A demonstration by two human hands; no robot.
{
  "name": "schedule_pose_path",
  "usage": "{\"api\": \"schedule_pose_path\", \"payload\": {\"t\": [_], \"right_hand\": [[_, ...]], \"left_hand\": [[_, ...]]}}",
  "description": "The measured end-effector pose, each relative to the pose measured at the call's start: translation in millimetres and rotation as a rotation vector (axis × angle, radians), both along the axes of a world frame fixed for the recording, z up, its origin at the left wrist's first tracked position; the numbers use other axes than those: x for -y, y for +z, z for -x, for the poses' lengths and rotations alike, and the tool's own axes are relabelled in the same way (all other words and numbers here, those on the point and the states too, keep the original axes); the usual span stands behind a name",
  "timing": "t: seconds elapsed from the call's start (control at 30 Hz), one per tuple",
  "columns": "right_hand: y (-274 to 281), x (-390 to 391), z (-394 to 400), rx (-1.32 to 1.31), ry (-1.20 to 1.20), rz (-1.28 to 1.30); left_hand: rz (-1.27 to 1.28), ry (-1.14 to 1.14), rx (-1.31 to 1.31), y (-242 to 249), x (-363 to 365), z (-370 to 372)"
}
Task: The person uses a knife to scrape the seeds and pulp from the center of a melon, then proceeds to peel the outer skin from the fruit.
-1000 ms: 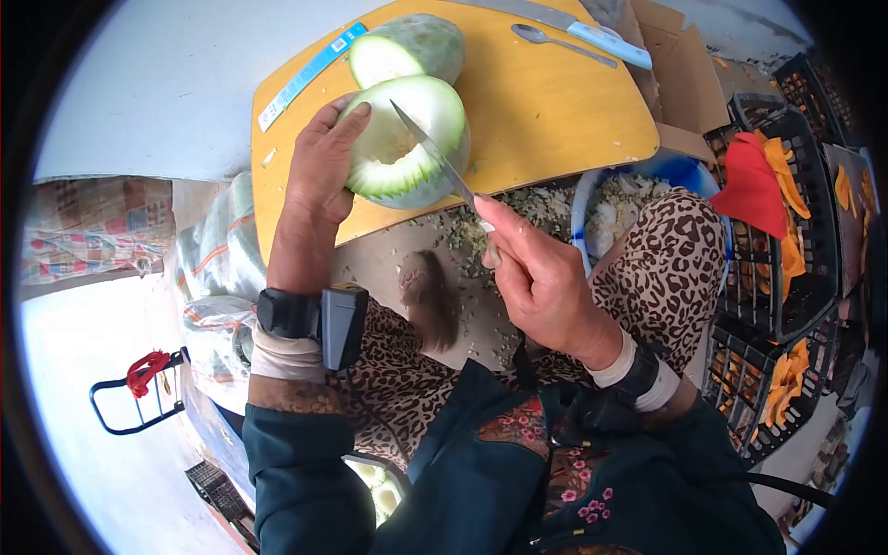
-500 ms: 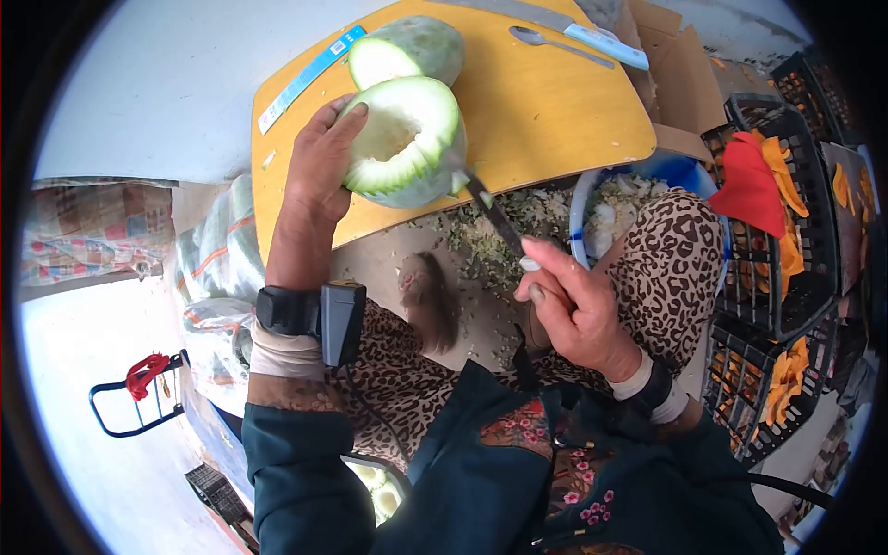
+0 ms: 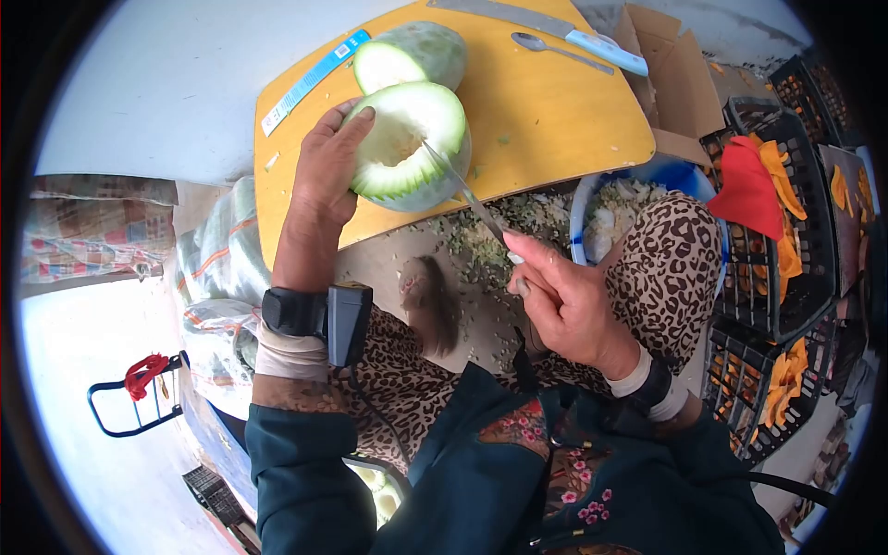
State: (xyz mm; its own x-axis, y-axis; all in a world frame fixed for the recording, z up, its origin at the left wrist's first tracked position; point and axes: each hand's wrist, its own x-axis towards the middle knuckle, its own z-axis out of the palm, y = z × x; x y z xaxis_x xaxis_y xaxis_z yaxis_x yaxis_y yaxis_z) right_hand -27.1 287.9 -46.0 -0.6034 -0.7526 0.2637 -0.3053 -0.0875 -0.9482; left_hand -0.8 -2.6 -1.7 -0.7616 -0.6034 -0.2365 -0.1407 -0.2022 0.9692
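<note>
At the near edge of the tabletop (image 3: 555,111), left of its middle, the left hand (image 3: 335,162) pinches the rim of a hollowed melon (image 3: 442,116), thumb over the cut face. The right hand (image 3: 569,301) is curled around a small knife (image 3: 475,203), its blade across the rim. Another melon piece (image 3: 446,51) lies just behind; a spoon (image 3: 560,51) rests toward the far right corner.

An open brown cardboard box (image 3: 683,85) sits at the right, near several black plastic lattice crates (image 3: 731,398) that hold curved orange strips (image 3: 787,377). A bright red, cloth-like piece (image 3: 747,190) lies over the edge of one crate. To the left, a bundle of red cord (image 3: 143,375) hangs on a black tubular handle (image 3: 139,428), while plaid fabric (image 3: 106,222) and translucent plastic sacks with orange stripes (image 3: 222,245) show farther up.
</note>
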Motion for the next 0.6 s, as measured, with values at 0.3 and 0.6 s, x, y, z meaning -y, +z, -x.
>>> {"api": "schedule_pose_path", "payload": {"t": [0.3, 0.6], "right_hand": [[6, -5, 5, 0.008, -0.046, 0.066], [6, 2, 6, -0.026, -0.055, 0.032]], "left_hand": [[-0.001, -0.013, -0.007, -1, 1, 0], [0.010, -0.006, -0.011, 0, -1, -1]]}}
